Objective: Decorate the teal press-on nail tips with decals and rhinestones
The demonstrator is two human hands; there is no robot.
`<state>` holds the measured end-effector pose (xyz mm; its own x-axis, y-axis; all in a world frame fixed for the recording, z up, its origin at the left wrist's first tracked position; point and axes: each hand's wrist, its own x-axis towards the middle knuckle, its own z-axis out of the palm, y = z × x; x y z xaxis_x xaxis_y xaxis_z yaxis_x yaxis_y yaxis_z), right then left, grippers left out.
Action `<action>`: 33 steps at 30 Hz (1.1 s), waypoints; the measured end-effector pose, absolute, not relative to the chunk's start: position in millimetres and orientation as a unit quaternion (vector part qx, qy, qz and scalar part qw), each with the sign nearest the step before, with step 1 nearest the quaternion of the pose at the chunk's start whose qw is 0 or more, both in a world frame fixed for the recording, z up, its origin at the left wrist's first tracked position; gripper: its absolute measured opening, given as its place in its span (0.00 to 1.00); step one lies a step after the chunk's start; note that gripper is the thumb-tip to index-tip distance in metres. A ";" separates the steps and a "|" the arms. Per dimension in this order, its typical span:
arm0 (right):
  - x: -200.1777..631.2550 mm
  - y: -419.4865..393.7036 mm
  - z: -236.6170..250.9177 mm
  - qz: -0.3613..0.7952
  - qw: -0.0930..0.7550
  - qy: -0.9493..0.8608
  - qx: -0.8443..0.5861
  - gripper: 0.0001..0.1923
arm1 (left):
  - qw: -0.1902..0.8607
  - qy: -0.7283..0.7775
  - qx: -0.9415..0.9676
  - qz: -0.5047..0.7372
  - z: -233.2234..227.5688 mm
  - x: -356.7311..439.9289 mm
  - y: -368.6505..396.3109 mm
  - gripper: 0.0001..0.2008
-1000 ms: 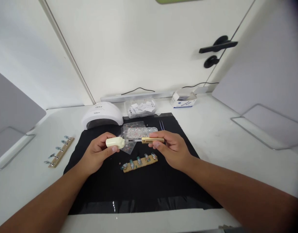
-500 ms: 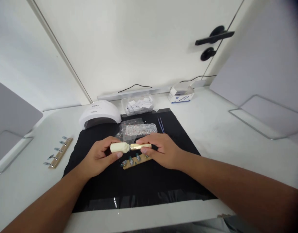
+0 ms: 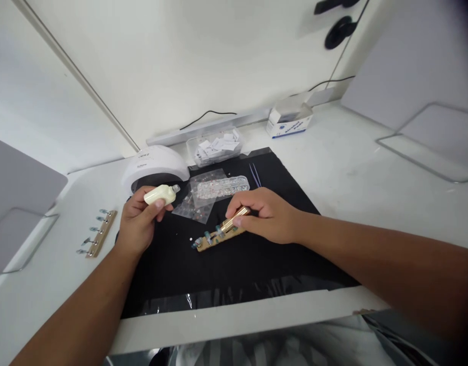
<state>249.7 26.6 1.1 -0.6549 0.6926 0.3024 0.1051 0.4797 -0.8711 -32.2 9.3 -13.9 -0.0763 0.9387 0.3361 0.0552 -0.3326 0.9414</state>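
Note:
A cream nail polish bottle (image 3: 160, 194), uncapped and tilted with its clear neck to the right, is in the grip of my left hand (image 3: 136, 218). My right hand (image 3: 270, 214) is closed on a gold-capped polish brush (image 3: 234, 219), slanting down to the left. Its tip is at or just above the blue-green nail tips on a wooden stand (image 3: 207, 245); contact is too small to make out. Behind the hands lie a clear case of small gems (image 3: 223, 187) and a see-through sheet with bits on it (image 3: 197, 212).
A white nail lamp (image 3: 155, 162) stands at the back left, beside a plastic tub of white packets (image 3: 216, 147). Blue tweezers (image 3: 255, 174) lie on the black mat (image 3: 234, 277). A second nail-tip stand (image 3: 101, 235) is at left; an alcohol pad box (image 3: 289, 122) at back right.
The brush has come out of the bottle. My left hand moved left and up with the bottle, while my right lowered the brush to the nail-tip stand. The camera view tilted down.

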 end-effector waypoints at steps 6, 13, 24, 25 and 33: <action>247.0 23.2 2.7 0.408 0.309 -0.817 -0.265 0.05 | 0.393 0.437 0.547 0.597 -10.6 -26.6 7.6 0.09; 247.0 24.8 1.3 0.412 0.314 -0.808 -0.282 0.04 | 0.395 0.441 0.548 0.591 -9.7 -25.9 7.3 0.09; 246.6 25.2 -1.3 0.384 0.313 -0.821 -0.284 0.05 | 0.395 0.429 0.568 0.581 -12.8 -29.2 6.8 0.08; 247.0 25.0 -1.2 0.384 0.307 -0.827 -0.272 0.05 | 0.395 0.431 0.568 0.580 -12.9 -29.2 6.8 0.08; 246.8 25.1 -1.6 0.359 0.315 -0.827 -0.296 0.06 | 0.385 0.446 0.570 0.573 -12.3 -28.9 6.1 0.09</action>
<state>246.8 25.1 -1.6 -0.6271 0.7153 0.3085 0.2630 0.5672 -0.7805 -28.9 6.1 -12.3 -0.0539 0.9492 0.3099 0.0681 -0.3061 0.9496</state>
